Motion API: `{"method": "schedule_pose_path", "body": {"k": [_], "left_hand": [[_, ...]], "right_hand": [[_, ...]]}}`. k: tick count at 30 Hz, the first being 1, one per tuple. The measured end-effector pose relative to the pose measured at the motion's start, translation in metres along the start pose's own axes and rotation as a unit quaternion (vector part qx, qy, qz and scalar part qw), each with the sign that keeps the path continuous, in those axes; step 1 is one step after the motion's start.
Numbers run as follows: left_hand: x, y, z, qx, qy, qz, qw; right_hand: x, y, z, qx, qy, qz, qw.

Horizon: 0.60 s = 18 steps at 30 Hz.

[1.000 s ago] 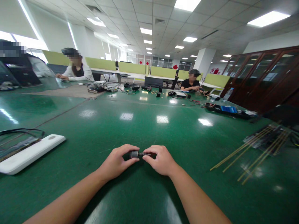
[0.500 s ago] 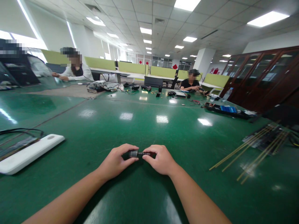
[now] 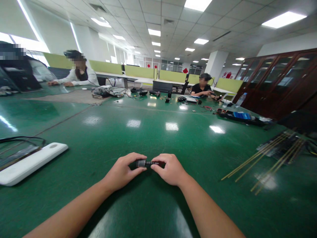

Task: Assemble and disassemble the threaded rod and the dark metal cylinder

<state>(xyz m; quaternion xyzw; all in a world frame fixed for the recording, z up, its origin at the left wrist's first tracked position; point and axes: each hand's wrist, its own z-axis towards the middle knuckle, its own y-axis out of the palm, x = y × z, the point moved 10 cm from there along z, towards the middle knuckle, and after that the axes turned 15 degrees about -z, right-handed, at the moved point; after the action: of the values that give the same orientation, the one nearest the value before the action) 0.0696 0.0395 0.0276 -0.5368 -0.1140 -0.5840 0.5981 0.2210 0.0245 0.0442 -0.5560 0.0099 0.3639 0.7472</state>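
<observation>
While both bare hands meet at the middle of the near tabletop [image 3: 119, 138], a small dark piece [image 3: 141, 163] lies crosswise between them, its thick end in the left hand [image 3: 125, 168] and its thin end running into the right hand [image 3: 170, 170]. The left thumb and forefinger close on the thick end from its near and far sides; the right thumb and forefinger pinch about the narrow shaft [image 3: 148, 163], and the fingertips of the two hands stand just apart, with a short stretch of shaft showing in the gap. Whether the piece touches the green surface below (the hands cover much of it) I cannot tell.

In looks, the thick end is a short cylinder, grey along its side and black toward the left palm. The shaft is slim and dark, marked with lighter bands. A reddish-dark patch shows inside the right hand's curl, though it is too shaded to say whether it belongs to the piece.
</observation>
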Motion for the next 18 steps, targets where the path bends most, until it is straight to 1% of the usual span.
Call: {"method": "schedule_pose_path", "body": {"k": [8,18], "left_hand": [[0.0006,0.0014,0.0005,-0.002,0.005,0.001,1.0],[0.0017,-0.0014,0.0005,0.006,0.007,0.004,1.0]], "right_hand": [[0.0004,-0.0004,0.0009,-0.002,0.001,0.002,1.0],[0.0025,-0.0008,0.0001,-0.007,0.016,-0.003,1.0]]}}
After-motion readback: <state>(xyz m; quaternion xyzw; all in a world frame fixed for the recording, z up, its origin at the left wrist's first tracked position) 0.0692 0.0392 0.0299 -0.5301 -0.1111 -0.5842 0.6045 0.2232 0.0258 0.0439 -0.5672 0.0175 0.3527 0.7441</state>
